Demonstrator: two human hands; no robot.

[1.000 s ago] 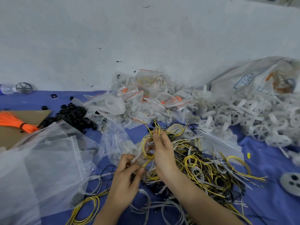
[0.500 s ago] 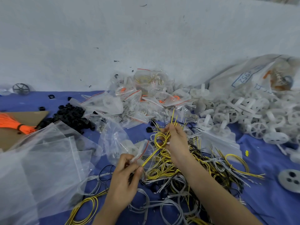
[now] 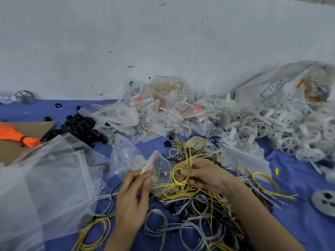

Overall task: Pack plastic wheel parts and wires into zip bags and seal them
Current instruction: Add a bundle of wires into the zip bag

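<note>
Your left hand (image 3: 134, 189) pinches the red-striped mouth of a zip bag (image 3: 145, 165), thumb and fingertips curled on the lip. The bag's body sits up and left of the hand with something white inside (probably a wheel part, too blurred to be sure). Your right hand (image 3: 204, 175) grips a yellow wire coil (image 3: 178, 175), fingers curled round it, loose ends sticking up. The coil is just beside the bag mouth, not in yet.

Progress, my read: mid-job. The heap of sealed bags (image 3: 163, 109) by the wall says many are done. This bag needs the wire in, then the zip pressed. Plenty left: loose white wheels (image 3: 272, 127) piled at right, the wire tangle (image 3: 199, 205) under your right hand, and a stack of empty bags (image 3: 54, 178) at left.

Around:
- black rings (image 3: 79, 125) heaped behind the empties
- orange bundle (image 3: 16, 134) lying on cardboard (image 3: 36, 127)
- printed sack (image 3: 290, 84) behind the wheels
- grey disc (image 3: 324, 201) at far right
- blue cloth (image 3: 299, 223) under everything

In the way: strands near the coil run down into the tangle, so lifting it could drag neighbours along. The bag mouth looks pinched narrow and likely needs spreading before the coil fits.
</note>
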